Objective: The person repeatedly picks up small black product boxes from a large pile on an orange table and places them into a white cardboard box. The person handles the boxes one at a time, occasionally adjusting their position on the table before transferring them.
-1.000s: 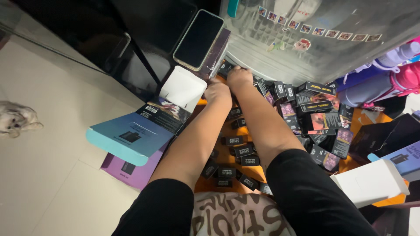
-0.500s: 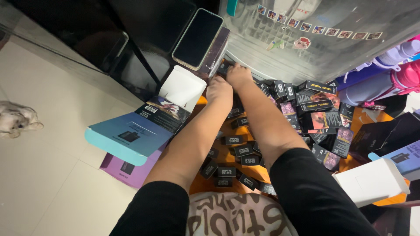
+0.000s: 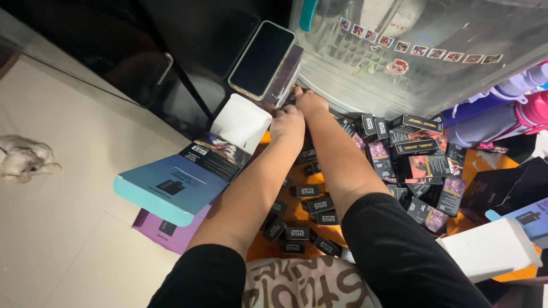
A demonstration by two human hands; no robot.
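Both arms are stretched far forward, side by side. The left hand (image 3: pixel 287 124) is curled knuckles-up just beside the right hand (image 3: pixel 311 102), the two touching or nearly so. Both are pressed into the far end of a pile of small black boxes (image 3: pixel 311 204) on an orange surface (image 3: pixel 297 214), at the foot of a clear plastic bin (image 3: pixel 422 74). Fingers are hidden under the hands, so whether anything is clamped cannot be told.

A phone (image 3: pixel 262 59) is seen lying face-up on a dark box (image 3: pixel 285 73), just far-left of the hands. An opened blue carton (image 3: pixel 171 185) with its white flap raised lies left of the left forearm, over a purple carton (image 3: pixel 165 228). More dark boxes (image 3: pixel 419 157) are heaped at right. A white box (image 3: pixel 488 250) sits near right.
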